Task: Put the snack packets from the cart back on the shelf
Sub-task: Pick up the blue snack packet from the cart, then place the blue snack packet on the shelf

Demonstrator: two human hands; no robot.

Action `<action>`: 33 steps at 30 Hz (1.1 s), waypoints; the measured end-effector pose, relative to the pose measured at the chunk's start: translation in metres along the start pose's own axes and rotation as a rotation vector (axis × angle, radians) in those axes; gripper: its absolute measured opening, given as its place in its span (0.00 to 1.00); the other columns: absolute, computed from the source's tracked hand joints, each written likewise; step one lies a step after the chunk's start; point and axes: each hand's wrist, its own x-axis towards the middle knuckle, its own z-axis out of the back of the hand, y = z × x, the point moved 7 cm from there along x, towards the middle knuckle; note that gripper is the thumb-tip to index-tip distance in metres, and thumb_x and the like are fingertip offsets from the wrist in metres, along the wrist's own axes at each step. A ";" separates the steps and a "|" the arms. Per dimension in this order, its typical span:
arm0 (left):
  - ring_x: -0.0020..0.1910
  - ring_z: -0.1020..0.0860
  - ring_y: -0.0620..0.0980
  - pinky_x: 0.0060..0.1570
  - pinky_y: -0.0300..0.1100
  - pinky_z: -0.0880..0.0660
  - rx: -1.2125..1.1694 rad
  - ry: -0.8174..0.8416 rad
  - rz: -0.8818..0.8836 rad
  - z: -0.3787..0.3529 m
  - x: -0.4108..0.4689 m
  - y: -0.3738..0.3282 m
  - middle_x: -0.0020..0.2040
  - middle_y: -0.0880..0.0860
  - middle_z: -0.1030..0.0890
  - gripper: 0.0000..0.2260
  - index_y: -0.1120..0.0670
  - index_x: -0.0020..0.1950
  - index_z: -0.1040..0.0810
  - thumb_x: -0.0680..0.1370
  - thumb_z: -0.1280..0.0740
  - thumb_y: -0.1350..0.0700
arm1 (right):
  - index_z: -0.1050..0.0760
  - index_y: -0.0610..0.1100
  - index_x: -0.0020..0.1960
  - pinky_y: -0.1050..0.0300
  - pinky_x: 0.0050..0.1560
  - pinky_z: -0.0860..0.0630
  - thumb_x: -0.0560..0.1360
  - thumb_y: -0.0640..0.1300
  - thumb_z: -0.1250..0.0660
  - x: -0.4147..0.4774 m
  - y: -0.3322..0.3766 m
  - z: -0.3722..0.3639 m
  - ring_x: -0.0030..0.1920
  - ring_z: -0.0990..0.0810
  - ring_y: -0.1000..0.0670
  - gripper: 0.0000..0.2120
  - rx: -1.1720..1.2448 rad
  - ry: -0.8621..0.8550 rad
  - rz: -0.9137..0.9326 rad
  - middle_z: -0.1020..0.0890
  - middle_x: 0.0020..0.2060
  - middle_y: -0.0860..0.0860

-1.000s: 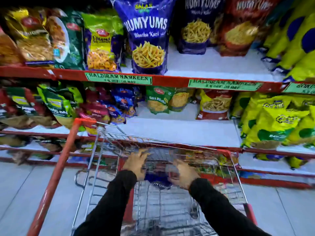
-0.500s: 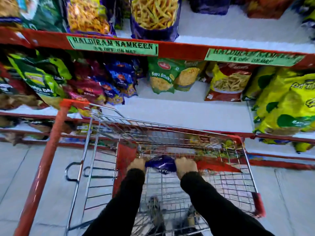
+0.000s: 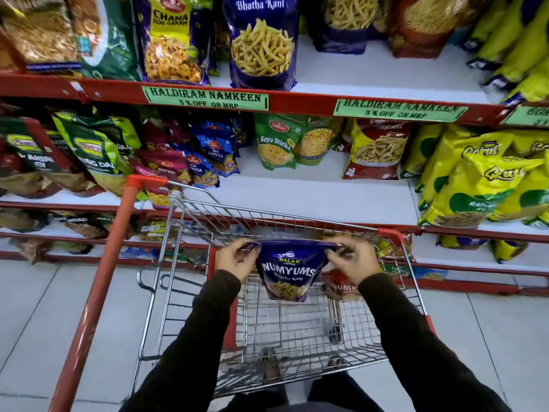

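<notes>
Left hand [image 3: 234,260] and right hand [image 3: 353,260] pinch glossy purple packet [image 3: 287,272] above wire cart [image 3: 297,331]; red packet [image 3: 341,288] beside.

white shelf [image 3: 312,197], snack packets [image 3: 276,141]

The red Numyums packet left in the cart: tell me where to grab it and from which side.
Grip the red packet by its top edge, coming from above through the cart's open top. It leans against the right side, the wire walls bar any sideways reach, and the right hand, which holds the blue packet with the left hand, hides its top.
</notes>
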 end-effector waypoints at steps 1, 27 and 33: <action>0.44 0.20 0.48 0.35 0.21 0.26 -0.069 -0.009 -0.007 0.000 -0.001 -0.013 0.47 0.55 0.19 0.07 0.60 0.51 0.19 0.73 0.29 0.64 | 0.19 0.59 0.43 0.69 0.46 0.23 0.71 0.38 0.29 -0.001 0.007 0.010 0.47 0.18 0.63 0.14 0.105 -0.038 0.012 0.15 0.40 0.64; 0.51 0.20 0.47 0.56 0.40 0.26 -0.813 -0.138 -0.356 -0.041 0.101 -0.453 0.46 0.45 0.18 0.14 0.54 0.53 0.19 0.71 0.27 0.50 | 0.21 0.43 0.40 0.64 0.32 0.24 0.73 0.37 0.30 0.152 0.270 0.307 0.29 0.20 0.56 0.03 1.027 -0.435 0.371 0.16 0.28 0.53; 0.55 0.27 0.45 0.57 0.36 0.35 -0.853 -0.216 -0.340 -0.050 0.138 -0.487 0.57 0.50 0.20 0.20 0.57 0.62 0.23 0.73 0.28 0.51 | 0.26 0.41 0.38 0.55 0.43 0.28 0.72 0.33 0.33 0.209 0.286 0.338 0.39 0.26 0.50 0.07 0.931 -0.530 0.361 0.20 0.34 0.47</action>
